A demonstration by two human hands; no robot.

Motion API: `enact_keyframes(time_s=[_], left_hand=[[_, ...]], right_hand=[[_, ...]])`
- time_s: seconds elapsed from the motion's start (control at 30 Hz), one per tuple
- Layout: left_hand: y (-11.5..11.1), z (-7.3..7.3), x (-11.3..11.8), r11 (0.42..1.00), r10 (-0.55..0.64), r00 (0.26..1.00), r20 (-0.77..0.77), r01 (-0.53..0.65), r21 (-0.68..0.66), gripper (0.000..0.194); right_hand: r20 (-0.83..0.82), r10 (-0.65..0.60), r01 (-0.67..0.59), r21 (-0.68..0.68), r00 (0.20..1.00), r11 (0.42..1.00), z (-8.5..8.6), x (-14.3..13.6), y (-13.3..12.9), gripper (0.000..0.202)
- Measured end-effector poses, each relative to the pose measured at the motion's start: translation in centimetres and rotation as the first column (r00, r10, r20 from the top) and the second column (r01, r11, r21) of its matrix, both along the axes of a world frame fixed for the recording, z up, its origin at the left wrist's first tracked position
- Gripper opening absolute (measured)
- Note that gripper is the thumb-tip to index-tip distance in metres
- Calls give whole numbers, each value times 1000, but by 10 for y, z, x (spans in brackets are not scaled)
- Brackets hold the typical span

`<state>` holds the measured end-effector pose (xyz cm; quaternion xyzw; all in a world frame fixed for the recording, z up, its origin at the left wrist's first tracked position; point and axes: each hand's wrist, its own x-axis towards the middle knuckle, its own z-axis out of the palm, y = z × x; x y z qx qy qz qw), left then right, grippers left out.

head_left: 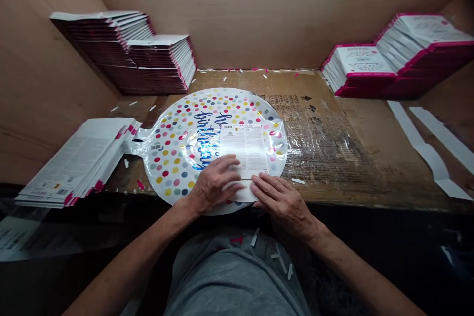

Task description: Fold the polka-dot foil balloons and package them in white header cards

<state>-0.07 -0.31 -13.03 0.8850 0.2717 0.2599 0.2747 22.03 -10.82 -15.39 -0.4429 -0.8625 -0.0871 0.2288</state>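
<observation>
A flat round foil balloon [172, 143] lies on the table, white with coloured dots and blue birthday lettering; its neck points left. On top of it rests a white printed paper packet [246, 145] with small text and a barcode, its plain flap [242, 191] towards me. My left hand [213, 182] is at the packet's lower left, fingers curved and apart over the flap. My right hand [283, 202] is at the lower right corner; its fingers lie together on the packet's edge, with the thumb low beside them.
A fanned pile of packets [77, 163] lies at left, by the balloon's neck. Stacks of pink-edged packets stand at the back left [159, 59] and back right [370, 66]. White paper strips [425, 150] lie at right. Paper scraps [298, 180] dot the taped cardboard surface [326, 158].
</observation>
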Motion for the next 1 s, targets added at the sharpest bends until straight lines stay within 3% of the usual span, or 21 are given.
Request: enact_keyframes(time_s=[0.1, 0.2, 0.3, 0.4, 0.47, 0.57, 0.63, 0.7, 0.8, 0.87, 0.93, 1.0], left_hand=[[-13, -2, -16, 994, -104, 994, -34, 103, -19, 44], [-17, -5, -23, 996, -78, 996, -31, 76, -44, 58], [-18, -6, -23, 998, -40, 998, -52, 37, -56, 52], [-18, -6, -19, 999, -16, 999, -51, 14, -39, 32], [-17, -7, -13, 1000, 27, 999, -20, -27, 1, 22], [-13, -11, -2, 976, 203, 979, 20, -204, 74, 25], [-11, -14, 6, 923, 361, 932, -14, -355, 146, 25], [-9, -16, 12, 864, 477, 875, -80, -451, 226, 25], [-9, -19, 17, 824, 541, 828, -147, -487, 289, 27], [-9, -20, 18, 823, 542, 825, -162, -482, 301, 26], [-8, -20, 18, 828, 533, 831, -160, -473, 302, 26], [-8, -21, 18, 833, 528, 836, -151, -474, 286, 25]], right_hand=[[-28, 23, -25, -56, 999, 998, 1, 7, 4, 29], [-142, 49, -70, -153, 989, 986, 9, 15, 12, 24], [-267, 64, -130, -239, 961, 962, 17, 20, 21, 21], [-362, 37, -153, -295, 931, 943, 21, 18, 26, 20], [-371, -47, -74, -304, 927, 950, 21, 12, 27, 22], [-292, -256, 174, -279, 922, 944, 17, -2, 29, 24], [-207, -425, 373, -246, 881, 895, 13, -10, 32, 26], [-135, -516, 491, -182, 846, 852, 10, -14, 35, 29], [-87, -424, 409, -143, 902, 901, 10, -12, 38, 32], [-103, -400, 372, -217, 911, 903, 14, -7, 41, 42], [-131, -490, 413, -377, 862, 829, 20, -1, 48, 54], [-179, -586, 401, -573, 790, 715, 28, 5, 57, 53]])
